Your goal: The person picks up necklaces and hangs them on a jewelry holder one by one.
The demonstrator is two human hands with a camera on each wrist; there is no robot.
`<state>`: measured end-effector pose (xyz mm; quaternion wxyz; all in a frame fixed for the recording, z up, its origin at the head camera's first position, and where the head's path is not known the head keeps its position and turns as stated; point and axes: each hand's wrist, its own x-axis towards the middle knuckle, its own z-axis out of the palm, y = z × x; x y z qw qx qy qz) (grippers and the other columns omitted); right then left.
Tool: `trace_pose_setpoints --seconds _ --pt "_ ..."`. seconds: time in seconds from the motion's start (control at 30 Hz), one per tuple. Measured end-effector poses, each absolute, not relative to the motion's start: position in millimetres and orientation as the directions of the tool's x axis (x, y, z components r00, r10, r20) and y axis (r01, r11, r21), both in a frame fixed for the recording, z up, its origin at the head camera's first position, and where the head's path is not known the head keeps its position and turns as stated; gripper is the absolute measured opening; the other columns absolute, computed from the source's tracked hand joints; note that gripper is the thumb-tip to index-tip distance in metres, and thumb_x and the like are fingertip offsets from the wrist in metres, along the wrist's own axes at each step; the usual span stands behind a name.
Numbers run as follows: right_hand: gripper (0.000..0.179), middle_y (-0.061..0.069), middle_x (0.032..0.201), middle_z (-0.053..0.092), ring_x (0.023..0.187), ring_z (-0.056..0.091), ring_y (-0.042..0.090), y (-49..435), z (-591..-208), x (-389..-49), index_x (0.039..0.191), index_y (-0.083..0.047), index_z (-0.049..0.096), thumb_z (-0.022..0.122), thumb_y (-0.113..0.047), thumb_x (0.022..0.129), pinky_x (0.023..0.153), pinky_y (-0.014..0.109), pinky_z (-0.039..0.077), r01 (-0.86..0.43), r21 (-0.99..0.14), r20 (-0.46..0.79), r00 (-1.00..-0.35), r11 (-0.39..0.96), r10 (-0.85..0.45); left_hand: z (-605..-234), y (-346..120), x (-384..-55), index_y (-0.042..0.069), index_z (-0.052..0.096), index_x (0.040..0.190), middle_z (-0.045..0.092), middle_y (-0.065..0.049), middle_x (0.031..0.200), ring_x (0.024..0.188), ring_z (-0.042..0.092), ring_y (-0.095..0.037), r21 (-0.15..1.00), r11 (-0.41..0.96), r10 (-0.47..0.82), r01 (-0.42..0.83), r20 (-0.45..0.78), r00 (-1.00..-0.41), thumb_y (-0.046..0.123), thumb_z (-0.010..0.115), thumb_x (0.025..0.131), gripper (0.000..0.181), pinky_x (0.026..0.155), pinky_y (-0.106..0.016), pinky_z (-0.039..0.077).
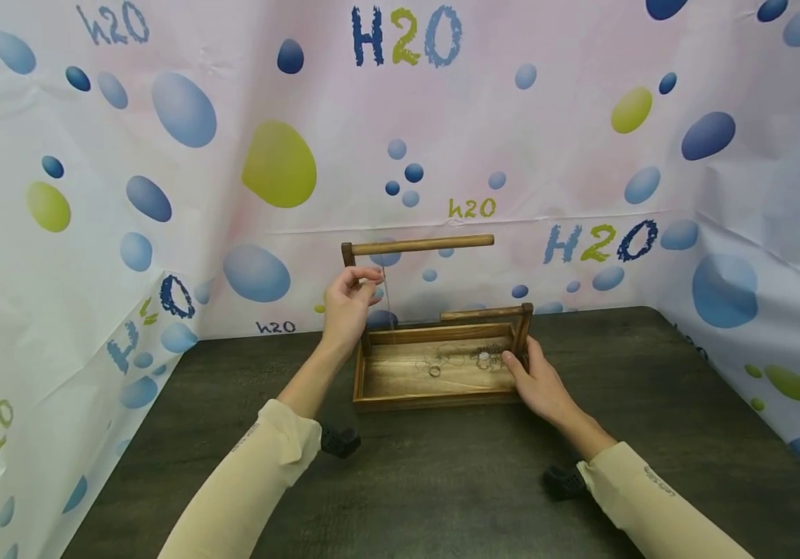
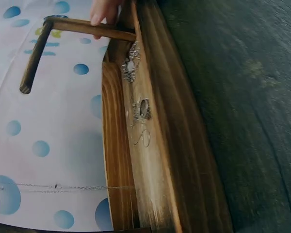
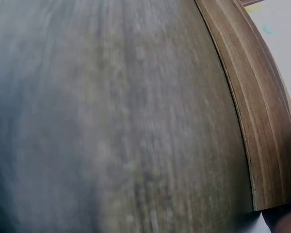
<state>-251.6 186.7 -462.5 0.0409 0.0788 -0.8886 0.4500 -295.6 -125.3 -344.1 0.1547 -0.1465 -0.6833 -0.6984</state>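
Note:
In the head view, my left hand (image 1: 349, 303) is raised at the left end of a wooden jewelry stand, pinching a thin chain (image 1: 387, 293) below the upper wooden bar (image 1: 428, 244). The left wrist view shows the fine silvery chain (image 2: 63, 187) stretched between a fingertip and the tray. My right hand (image 1: 543, 384) grips the right end of the wooden tray (image 1: 435, 402), its thumb over the edge beside the post of the shorter, lower bar (image 1: 484, 314). Inside the tray lie a ring (image 2: 144, 108), thin tangled chains and a darker clump of jewelry (image 1: 485, 358) near the right end.
The stand sits toward the back of a dark wood-grain table (image 1: 435, 481). Behind it hangs a white backdrop (image 1: 484, 140) with blue and green drops. Dark wrist devices (image 1: 340, 442) show beneath both sleeves.

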Motion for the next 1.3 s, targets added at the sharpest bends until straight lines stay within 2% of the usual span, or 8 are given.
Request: trace_pose_setpoints --seconds 0.17,0.3,0.43,0.6,0.73,0.87,1.07,1.3 --pt "0.075 0.035 0.153 0.031 0.138 0.034 0.053 189 -462 -252 0.158 0.000 0.011 0.037 -0.048 0.108 0.107 0.067 0.032 -0.170 -0.799 0.137 -0.986 0.577 -0.100 -351 -116 -293 -0.009 0.062 0.108 0.063 -0.024 0.115 0.100 0.066 -0.028 0.886 0.030 0.105 0.463 0.458 -0.883 -0.005 0.051 0.099 0.015 0.083 -0.049 0.057" --pt "0.076 0.035 0.152 0.032 0.137 0.035 0.053 189 -463 -251 0.158 0.000 0.010 0.036 -0.050 0.108 0.106 0.067 0.033 -0.161 -0.800 0.125 -0.987 0.578 -0.102 -360 -108 -294 -0.011 0.061 0.112 0.061 -0.027 0.119 0.104 0.066 -0.040 0.906 0.018 0.163 0.423 0.414 -0.895 -0.003 0.051 0.100 0.017 0.084 -0.055 0.056" --pt "0.078 0.034 0.153 0.030 0.138 0.034 0.052 190 -465 -251 0.159 0.001 0.009 0.035 -0.052 0.107 0.107 0.067 0.032 -0.150 -0.798 0.109 -0.989 0.583 -0.105 -366 -100 -293 -0.014 0.058 0.113 0.059 -0.029 0.121 0.108 0.063 -0.046 0.932 0.012 0.192 0.361 0.352 -0.916 -0.005 0.050 0.101 0.018 0.085 -0.061 0.054" --pt "0.080 0.033 0.156 0.026 0.140 0.030 0.052 191 -466 -252 0.159 0.000 0.008 0.035 -0.054 0.107 0.109 0.067 0.030 -0.144 -0.799 0.101 -0.989 0.584 -0.105 -360 -93 -281 -0.015 0.055 0.116 0.058 -0.031 0.121 0.110 0.061 -0.048 0.952 0.026 0.240 0.306 0.291 -0.926 -0.005 0.048 0.101 0.019 0.079 -0.046 0.059" --pt "0.078 0.034 0.155 0.028 0.140 0.031 0.052 191 -464 -253 0.159 0.001 0.009 0.035 -0.052 0.107 0.108 0.067 0.030 -0.155 -0.789 0.115 -0.988 0.594 -0.105 -374 -90 -289 -0.009 0.057 0.117 0.061 -0.024 0.116 0.107 0.063 -0.048 0.964 0.034 0.253 0.265 0.249 -0.935 -0.002 0.049 0.102 0.018 0.075 -0.044 0.060" --pt "0.077 0.034 0.154 0.030 0.139 0.032 0.052 192 -462 -254 0.158 0.002 0.011 0.036 -0.050 0.108 0.108 0.067 0.031 -0.159 -0.783 0.123 -0.987 0.602 -0.101 -398 -84 -303 -0.003 0.059 0.120 0.065 -0.017 0.113 0.102 0.066 -0.042 0.968 0.138 0.302 0.211 0.162 -0.940 0.006 0.051 0.105 0.020 0.074 -0.049 0.060" --pt "0.080 0.034 0.157 0.025 0.141 0.028 0.051 190 -464 -253 0.159 0.001 0.007 0.035 -0.053 0.107 0.110 0.066 0.029 -0.133 -0.799 0.088 -0.991 0.586 -0.105 -413 -70 -306 -0.005 0.058 0.122 0.064 -0.021 0.115 0.103 0.064 -0.047 0.969 0.201 0.340 0.143 0.067 -0.938 0.006 0.051 0.105 0.022 0.075 -0.056 0.059" --pt "0.079 0.034 0.157 0.023 0.142 0.027 0.051 189 -464 -252 0.159 0.002 0.008 0.035 -0.052 0.107 0.111 0.066 0.028 -0.134 -0.798 0.092 -0.991 0.587 -0.100 -418 -56 -314 -0.006 0.057 0.123 0.064 -0.017 0.124 0.100 0.065 -0.043 0.961 0.244 0.357 0.131 0.037 -0.933 0.006 0.052 0.104 0.023 0.066 -0.046 0.060"
